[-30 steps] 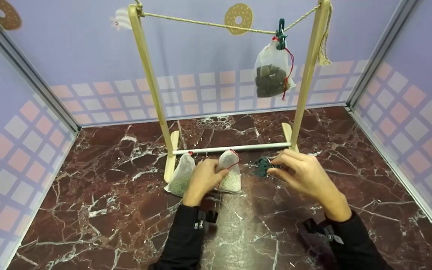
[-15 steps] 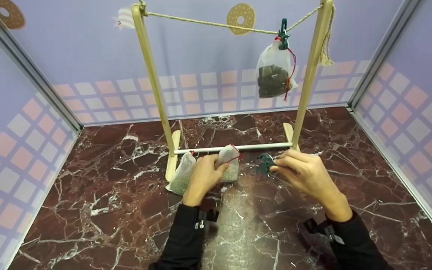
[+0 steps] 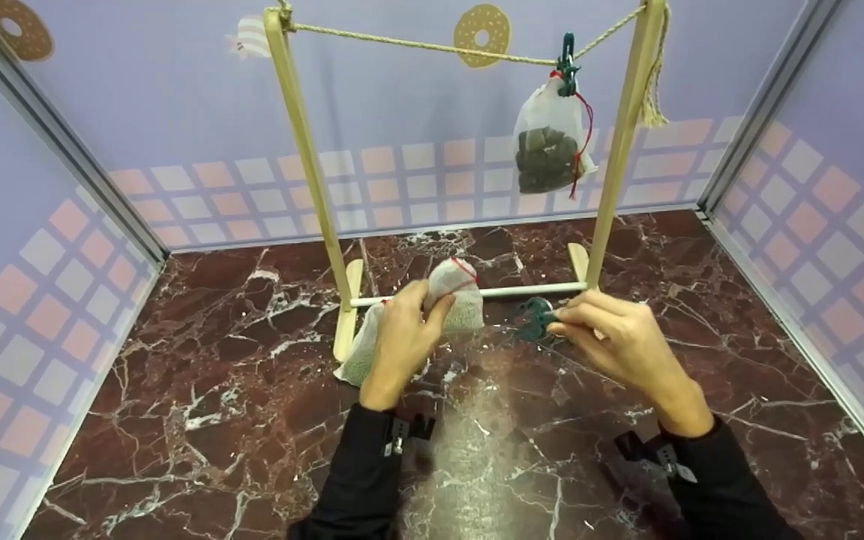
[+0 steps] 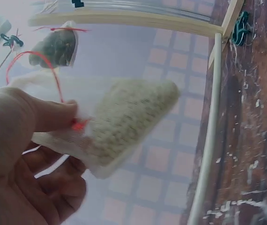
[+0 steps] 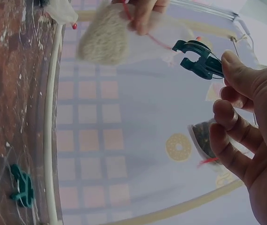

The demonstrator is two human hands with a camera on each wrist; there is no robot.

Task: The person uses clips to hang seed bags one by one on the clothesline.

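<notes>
My left hand point(image 3: 406, 326) pinches the upper part of a white mesh drawstring bag point(image 4: 133, 119) between thumb and fingers. Pale grains fill the bag's lower end, and a red cord loops at its top. In my right hand point(image 3: 623, 330), thumb and index finger squeeze the handles of a dark green spring clip point(image 5: 196, 56), whose jaws stand apart. That clip is close to the bag's top in the right wrist view. A second mesh bag point(image 3: 361, 356) of greenish grains rests on the table, partly hidden behind my left hand.
A wooden rack point(image 3: 301, 150) carries a rope point(image 3: 417, 45) across its top and a white bar point(image 3: 529, 290) low down. From the rope hangs a mesh bag of dark lumps point(image 3: 548, 157), held by a green clip point(image 3: 567, 64). Another green clip point(image 5: 22, 185) lies on the marbled table point(image 3: 199, 450).
My left hand has lifted the bag of pale grains off the table, up toward the white bar. My right hand has risen slightly with the clip.
</notes>
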